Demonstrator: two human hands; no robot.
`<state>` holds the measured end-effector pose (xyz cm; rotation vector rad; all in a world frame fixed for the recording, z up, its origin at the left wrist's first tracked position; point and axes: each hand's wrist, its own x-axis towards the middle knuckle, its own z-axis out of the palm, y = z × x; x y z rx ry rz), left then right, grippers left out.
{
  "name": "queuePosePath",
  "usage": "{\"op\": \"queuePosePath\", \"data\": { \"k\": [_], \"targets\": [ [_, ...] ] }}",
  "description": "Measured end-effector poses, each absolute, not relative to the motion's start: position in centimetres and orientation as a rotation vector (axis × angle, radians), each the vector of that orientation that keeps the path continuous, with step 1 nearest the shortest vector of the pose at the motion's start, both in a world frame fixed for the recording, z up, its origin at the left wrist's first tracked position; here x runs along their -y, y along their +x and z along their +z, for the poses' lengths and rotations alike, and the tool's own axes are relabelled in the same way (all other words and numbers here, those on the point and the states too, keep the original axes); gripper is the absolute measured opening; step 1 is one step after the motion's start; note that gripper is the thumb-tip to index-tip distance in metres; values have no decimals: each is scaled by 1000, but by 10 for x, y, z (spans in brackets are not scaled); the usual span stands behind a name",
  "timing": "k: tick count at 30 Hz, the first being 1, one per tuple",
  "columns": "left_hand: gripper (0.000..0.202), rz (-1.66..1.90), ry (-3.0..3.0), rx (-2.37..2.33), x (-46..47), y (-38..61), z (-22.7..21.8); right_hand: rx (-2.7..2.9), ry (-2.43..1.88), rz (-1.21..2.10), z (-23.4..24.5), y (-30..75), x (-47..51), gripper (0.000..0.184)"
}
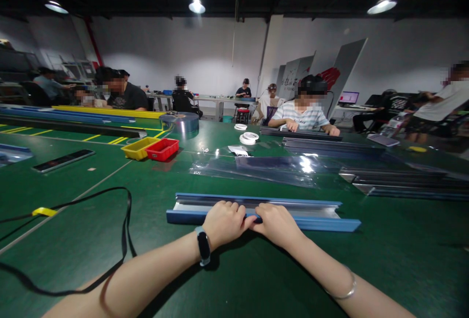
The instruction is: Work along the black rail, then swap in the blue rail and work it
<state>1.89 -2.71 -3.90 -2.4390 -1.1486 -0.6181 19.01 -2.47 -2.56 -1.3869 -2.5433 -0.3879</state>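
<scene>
A blue channel-shaped profile (311, 223) with a pale inside lies lengthwise on the green table (176, 264) in front of me. My left hand (225, 222) is curled over its near wall, left of the middle. Right beside it, my right hand (273, 222) grips the same wall, and the two thumbs nearly meet. Fingertips of both hands reach into the channel and are partly hidden. The profile's two ends stick out free past my hands.
Behind the profile lies clear plastic film (252, 171). A yellow bin (139, 149), a red bin (163, 150), a phone (63, 160) and a black strap (128, 220) are at left. White rolls (249, 137) and dark profiles (403, 181) lie further back; a co-worker (304, 113) sits opposite.
</scene>
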Motion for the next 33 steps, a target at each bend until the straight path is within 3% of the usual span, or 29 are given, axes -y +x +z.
{"op": "queuePosePath", "data": {
  "k": [7,15,23,33],
  "targets": [
    [27,-623,-2462,989,29,21,-36,2592,-1365,-396,-29,190,20,19],
    [29,-611,-2468,1044,27,21,-39,2586,-1372,-380,-25,190,23,21],
    [35,-623,-2406,1125,24,17,-41,2552,-1424,-368,-21,199,21,44],
    [29,-674,-2434,1012,27,22,-39,2596,-1370,-417,-28,200,16,32]
  ]
}}
